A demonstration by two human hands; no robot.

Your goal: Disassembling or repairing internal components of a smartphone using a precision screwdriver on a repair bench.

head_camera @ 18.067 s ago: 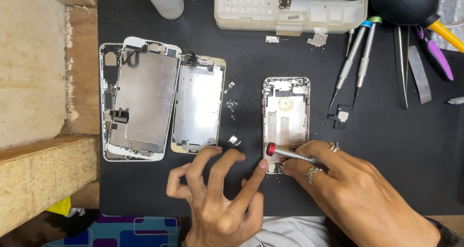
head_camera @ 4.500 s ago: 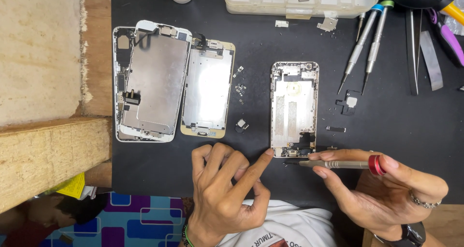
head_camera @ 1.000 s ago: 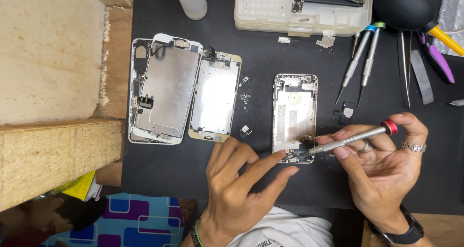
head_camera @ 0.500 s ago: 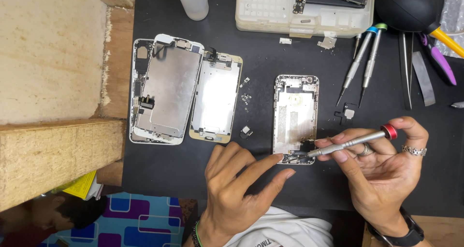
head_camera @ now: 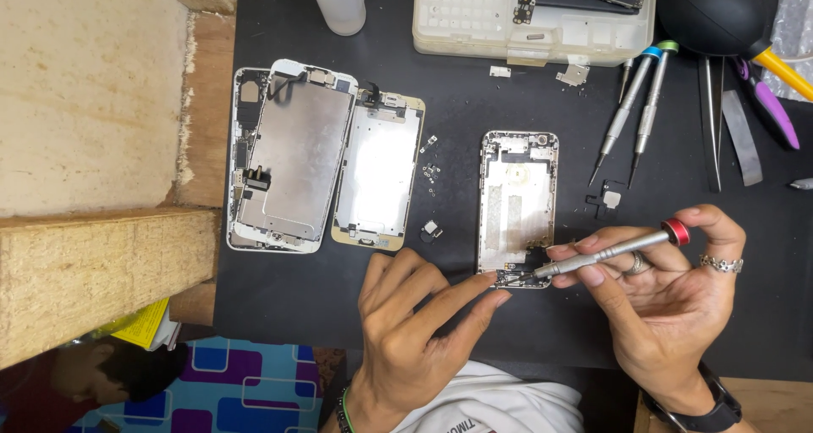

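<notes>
1. The counter is covered by a dark mat that carries everything; a pale parts tray sits at its far edge, with a black rubber blower to the right of it.
2. Two opened screen assemblies lie side by side on the left, metal backs up, well apart from the work.
3. The phone housing lies flat near the middle of the counter, open side up. I judge it light, stiff and thin-walled, with fragile small parts at its near end; it is best pinned by its outer edge rather than pressed inside.
4. The left hand is mostly open, fingers spread and loosely curled, gripping nothing. Its index fingertip presses the near left corner of the housing, steadying it.
5. The right hand is closed around a slim metal screwdriver with a red cap, thumb and fingers pinching the shaft. The tool looks light, rigid and smooth enough to slip, so a grip near the tip suits it.
6. The driver's tip meets the dark fittings at the housing's near end.
7. Two spare screwdrivers and loose tiny screws lie nearby, apart from both hands.
</notes>
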